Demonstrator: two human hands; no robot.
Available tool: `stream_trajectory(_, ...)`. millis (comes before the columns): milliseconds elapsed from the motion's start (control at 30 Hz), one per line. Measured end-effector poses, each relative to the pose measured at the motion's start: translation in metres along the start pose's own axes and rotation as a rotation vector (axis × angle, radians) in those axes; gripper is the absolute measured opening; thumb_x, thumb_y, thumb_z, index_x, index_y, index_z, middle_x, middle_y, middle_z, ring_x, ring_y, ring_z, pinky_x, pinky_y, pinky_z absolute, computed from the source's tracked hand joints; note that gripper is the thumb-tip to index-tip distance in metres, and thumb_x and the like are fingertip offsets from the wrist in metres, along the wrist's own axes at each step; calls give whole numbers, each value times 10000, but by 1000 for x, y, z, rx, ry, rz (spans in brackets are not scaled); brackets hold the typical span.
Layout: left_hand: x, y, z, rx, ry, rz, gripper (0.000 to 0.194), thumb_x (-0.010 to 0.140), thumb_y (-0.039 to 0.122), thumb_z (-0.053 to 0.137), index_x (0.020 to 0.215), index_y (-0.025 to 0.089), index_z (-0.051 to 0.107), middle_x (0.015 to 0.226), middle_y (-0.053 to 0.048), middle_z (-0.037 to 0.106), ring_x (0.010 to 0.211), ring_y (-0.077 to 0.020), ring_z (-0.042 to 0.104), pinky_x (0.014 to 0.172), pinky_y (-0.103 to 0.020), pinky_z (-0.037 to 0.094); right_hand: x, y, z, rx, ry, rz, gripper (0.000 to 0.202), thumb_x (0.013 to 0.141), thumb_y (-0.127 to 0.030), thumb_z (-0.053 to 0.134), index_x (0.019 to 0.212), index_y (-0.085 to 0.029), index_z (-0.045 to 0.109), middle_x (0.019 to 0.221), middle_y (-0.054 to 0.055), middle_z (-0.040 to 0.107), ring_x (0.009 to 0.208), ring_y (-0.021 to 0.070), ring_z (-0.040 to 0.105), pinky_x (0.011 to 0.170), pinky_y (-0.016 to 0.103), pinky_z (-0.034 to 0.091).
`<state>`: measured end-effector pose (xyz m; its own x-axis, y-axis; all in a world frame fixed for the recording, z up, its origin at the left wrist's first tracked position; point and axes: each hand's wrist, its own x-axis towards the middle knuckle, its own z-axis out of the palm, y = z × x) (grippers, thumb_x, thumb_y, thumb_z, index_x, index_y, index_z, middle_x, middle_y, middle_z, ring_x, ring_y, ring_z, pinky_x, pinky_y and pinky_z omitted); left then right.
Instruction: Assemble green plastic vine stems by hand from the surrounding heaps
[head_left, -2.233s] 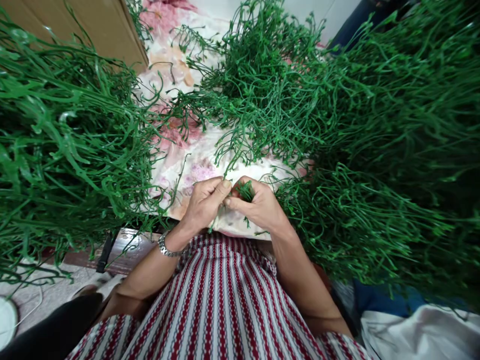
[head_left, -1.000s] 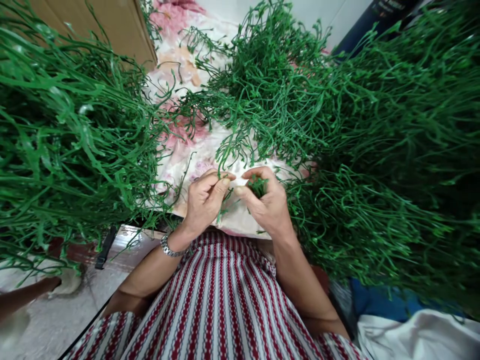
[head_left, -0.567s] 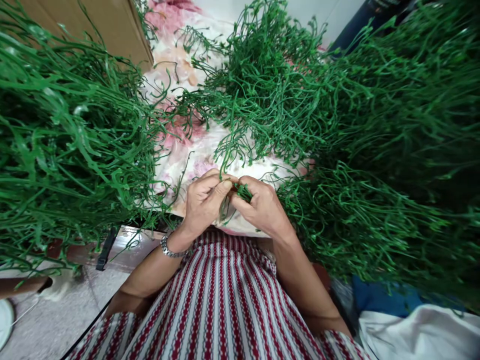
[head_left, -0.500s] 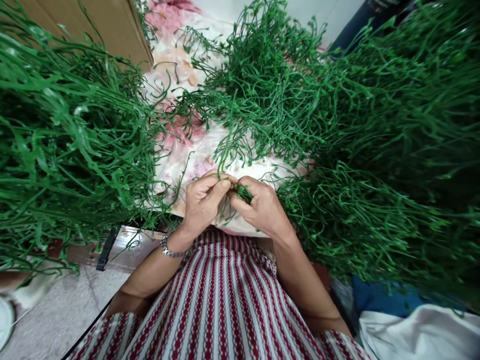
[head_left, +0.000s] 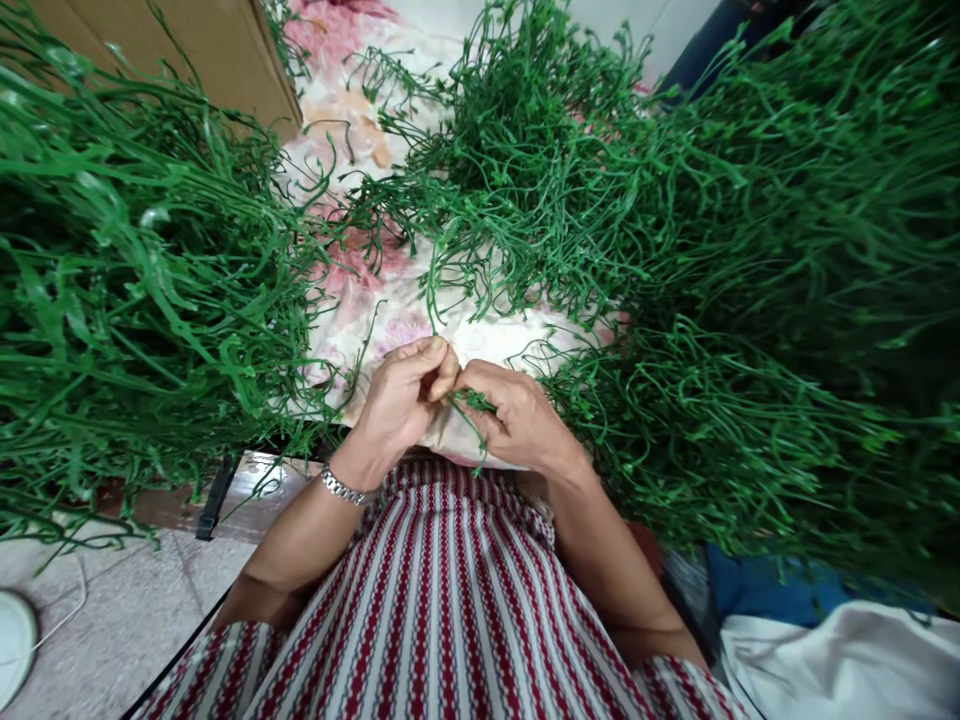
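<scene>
While both hands work close together at the lower centre of the frame, over the near edge of a flower-patterned cloth [head_left: 352,255], the grip is a fine, fingertip one. The left hand [head_left: 405,390] is pinched narrow, thumb against finger, on a slender green stem [head_left: 432,298] that rises from the fingertips toward the middle of the frame. The right hand [head_left: 517,410] curls around a small cluster of green sprigs [head_left: 474,400], with one strand hanging below it toward the cloth's edge. The fingertips nearly meet, and whether they touch cannot be made out; the exact join between stem and sprigs is hidden too. To handle this well, I judge, the left pinch should sit near the stem's end, firm enough to stop it rolling, while the right fingers present a single sprig and leave the others tucked in the palm. The stems look thin and springy, so a straight, gentle push or pull seems safer than a twist, which could bend them. Tangling looks like the main risk: a large green pile [head_left: 135,280] fills the left side, and a looser heap [head_left: 540,150] spreads across the upper centre, so lifting the held stem clear of its neighbours should help.
</scene>
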<state>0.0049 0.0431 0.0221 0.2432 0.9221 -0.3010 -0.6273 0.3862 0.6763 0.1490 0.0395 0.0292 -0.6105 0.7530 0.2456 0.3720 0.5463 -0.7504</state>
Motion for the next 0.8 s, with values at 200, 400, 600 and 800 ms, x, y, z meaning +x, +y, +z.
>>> stream_trajectory(200, 0, -1, -1, 31, -46, -79, 315, 747, 214, 562, 473, 121, 437, 401, 49, 316, 358, -12, 268, 384, -137, 215, 2, 5, -4, 82, -117, -37, 251, 703, -37, 456, 873, -161, 591, 831, 32, 618, 781, 125, 553, 694, 217, 411)
stream_trajectory(400, 2, 1, -3, 0, -55, -79, 342, 743, 249, 568, 466, 140, 398, 393, 62, 251, 343, -25, 229, 368, -158, 206, 2, 3, -6, 243, -197, -12, 108, 773, -101, 466, 725, -148, 550, 699, 6, 553, 646, 95, 495, 622, 211, 380)
stream_trajectory(600, 1, 0, 0, 97, -2, 28, 321, 743, 312, 603, 508, 137, 471, 412, 62, 301, 366, -34, 266, 396, -179, 235, -2, -3, -20, 226, -92, 132, 160, 863, -213, 430, 747, -154, 523, 727, 18, 529, 679, 104, 487, 654, 230, 388)
stream_trajectory(800, -4, -4, 6, 221, 84, 278, 275, 732, 353, 635, 582, 131, 573, 512, 22, 488, 448, -45, 395, 443, -179, 287, -3, -1, -10, 227, 109, 358, 174, 898, -297, 395, 840, -172, 502, 675, -8, 534, 609, 94, 487, 629, 223, 394)
